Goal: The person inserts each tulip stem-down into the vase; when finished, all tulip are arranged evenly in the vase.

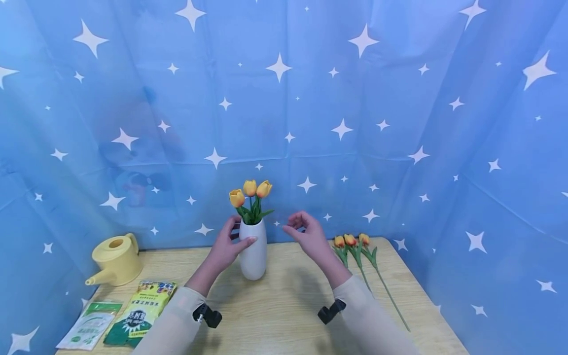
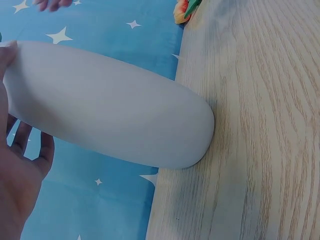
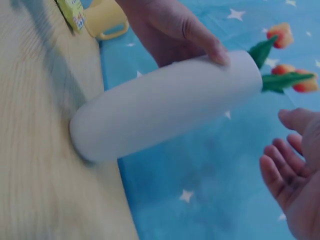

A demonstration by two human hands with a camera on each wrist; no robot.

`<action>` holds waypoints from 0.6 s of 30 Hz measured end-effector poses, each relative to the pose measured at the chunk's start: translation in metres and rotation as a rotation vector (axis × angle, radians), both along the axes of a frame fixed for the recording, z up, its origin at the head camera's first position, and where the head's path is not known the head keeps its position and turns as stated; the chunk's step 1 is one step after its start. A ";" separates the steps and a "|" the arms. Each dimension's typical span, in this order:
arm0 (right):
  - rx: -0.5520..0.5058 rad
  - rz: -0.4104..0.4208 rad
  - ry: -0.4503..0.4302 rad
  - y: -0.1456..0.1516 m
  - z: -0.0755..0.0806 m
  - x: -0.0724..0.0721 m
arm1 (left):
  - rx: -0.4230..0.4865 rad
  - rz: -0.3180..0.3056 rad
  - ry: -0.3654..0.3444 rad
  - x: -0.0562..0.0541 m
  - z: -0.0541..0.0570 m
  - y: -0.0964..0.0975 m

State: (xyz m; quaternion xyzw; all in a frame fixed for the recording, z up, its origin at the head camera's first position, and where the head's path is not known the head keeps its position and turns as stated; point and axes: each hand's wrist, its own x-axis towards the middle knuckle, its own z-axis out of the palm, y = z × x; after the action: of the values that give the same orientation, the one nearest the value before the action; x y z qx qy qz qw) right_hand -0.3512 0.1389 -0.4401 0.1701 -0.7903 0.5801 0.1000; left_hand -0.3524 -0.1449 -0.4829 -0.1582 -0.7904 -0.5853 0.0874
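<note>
A white vase point(image 1: 253, 254) stands upright on the wooden table with several green leaves and three yellow-orange tulips point(image 1: 250, 188) rising from its mouth. My left hand point(image 1: 227, 246) grips the vase near its rim, thumb across the front and fingers round the far side. In the left wrist view the vase's smooth body point(image 2: 110, 105) fills the middle, its base on the tabletop. To the right of the flowers, my right hand point(image 1: 306, 231) is held in the air, fingers loosely bent and nothing in them. The right wrist view shows this hand point(image 3: 295, 175) apart from the vase.
Three more tulips point(image 1: 350, 240) with long green stems lie at the table's right side, partly behind my right arm. At the left are a yellow watering can point(image 1: 117, 266), a green-and-yellow bag point(image 1: 142, 313) and a white-and-green packet point(image 1: 90, 325). A blue star-patterned curtain point(image 1: 284, 113) surrounds the table.
</note>
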 end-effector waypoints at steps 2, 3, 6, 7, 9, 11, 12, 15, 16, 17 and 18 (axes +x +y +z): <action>-0.008 -0.029 -0.012 0.012 -0.006 0.004 | 0.000 0.000 -0.003 0.000 0.000 0.000; -0.008 -0.043 -0.018 0.019 -0.009 0.006 | 0.001 0.001 -0.006 -0.001 0.000 0.000; 0.001 -0.090 -0.036 0.038 -0.018 0.010 | 0.010 0.001 -0.015 -0.001 0.000 -0.001; 0.006 -0.105 -0.042 0.045 -0.021 0.011 | 0.011 -0.001 -0.015 -0.001 0.000 -0.001; 0.013 -0.133 -0.052 0.058 -0.026 0.013 | 0.010 -0.004 -0.014 -0.001 -0.001 -0.001; 0.024 -0.160 -0.060 0.072 -0.031 0.014 | 0.007 -0.006 -0.009 -0.001 -0.001 -0.002; 0.030 -0.174 -0.068 0.079 -0.034 0.014 | 0.006 -0.005 -0.007 -0.001 -0.001 -0.002; 0.057 -0.218 -0.086 0.098 -0.042 0.018 | 0.003 0.002 -0.001 -0.001 -0.001 -0.001; 0.067 -0.233 -0.091 0.104 -0.045 0.020 | 0.004 0.003 0.002 -0.001 -0.001 -0.001; 0.079 -0.252 -0.096 0.109 -0.048 0.022 | 0.005 0.004 0.005 -0.001 0.000 -0.001; 0.094 -0.271 -0.102 0.114 -0.052 0.023 | 0.005 0.002 0.008 -0.001 0.000 -0.001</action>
State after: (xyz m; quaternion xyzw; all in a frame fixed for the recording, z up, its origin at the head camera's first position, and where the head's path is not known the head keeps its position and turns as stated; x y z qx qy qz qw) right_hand -0.3280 0.2532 -0.4916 0.0369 -0.8362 0.5317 0.1292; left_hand -0.3532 -0.1459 -0.4829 -0.1596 -0.7887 -0.5866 0.0917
